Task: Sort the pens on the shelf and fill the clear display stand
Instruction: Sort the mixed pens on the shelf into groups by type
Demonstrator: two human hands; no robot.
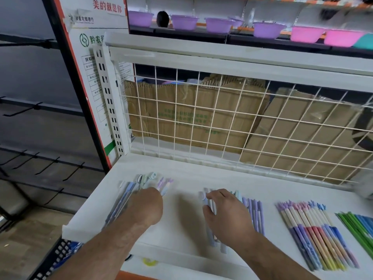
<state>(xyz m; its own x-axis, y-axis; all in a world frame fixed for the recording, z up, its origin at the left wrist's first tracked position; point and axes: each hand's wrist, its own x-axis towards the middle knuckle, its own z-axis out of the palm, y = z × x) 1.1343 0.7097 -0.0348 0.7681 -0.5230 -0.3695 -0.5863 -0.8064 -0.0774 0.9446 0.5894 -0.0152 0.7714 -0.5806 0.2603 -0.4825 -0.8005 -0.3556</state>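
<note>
Pens lie in sorted groups on a white shelf (187, 215). My left hand (145, 207) is on the left pile of blue and pastel pens (129, 190), its fingers curled down over them and hidden behind the knuckles. Fingers spread, my right hand (224, 213) rests on the middle group of lilac pens (254, 211). Further right lie a row of two-tone pens with purple and pink tops (314, 229) and a bunch of green and blue pens (357, 225). A blurred pale object (363, 188) at the right edge may be the display stand.
A white wire grid (232, 122) backs the shelf, with flattened cardboard (181, 118) behind it. Purple and pink basins (266, 29) stand on the shelf above. Black hook rails (40, 164) are at the left. A raised lip (121, 237) runs along the shelf's front.
</note>
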